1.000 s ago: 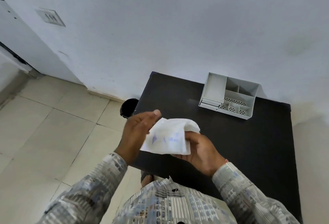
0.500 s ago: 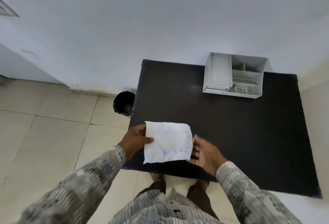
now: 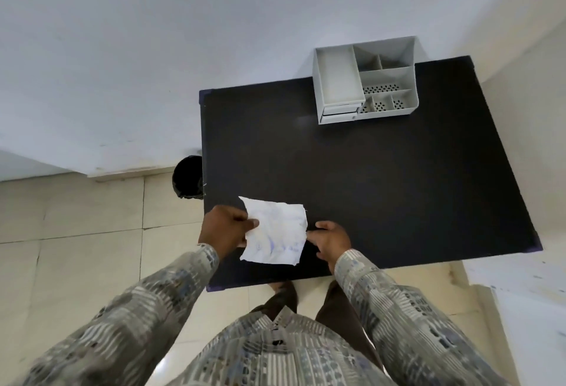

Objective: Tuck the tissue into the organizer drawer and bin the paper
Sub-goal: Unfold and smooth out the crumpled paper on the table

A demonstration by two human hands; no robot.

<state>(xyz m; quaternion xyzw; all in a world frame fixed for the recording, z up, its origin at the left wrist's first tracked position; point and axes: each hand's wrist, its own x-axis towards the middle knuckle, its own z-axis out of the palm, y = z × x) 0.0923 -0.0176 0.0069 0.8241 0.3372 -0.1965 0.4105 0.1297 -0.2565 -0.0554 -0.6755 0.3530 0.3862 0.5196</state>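
Observation:
A crumpled white sheet [image 3: 277, 231] with faint blue marks is spread out flat just above the near left part of the black table [image 3: 382, 186]. My left hand [image 3: 225, 231] pinches the sheet's left edge. My right hand [image 3: 332, 238] lies low over the table with fingers apart, its fingertips at the sheet's right edge. The grey organizer [image 3: 409, 103] stands at the table's far edge against the wall. Its small drawer [image 3: 340, 109] at the lower left front is closed. I cannot tell whether the sheet is tissue or paper.
A black bin [image 3: 186, 178] stands on the tiled floor by the table's far left corner, next to the wall. My legs and feet are at the table's near edge. A pale surface [image 3: 520, 278] shows at the right.
The sheet went from bunched between both hands to spread flat and lowered toward the table. My right hand has loosened from its edge. The view has tipped further downward.

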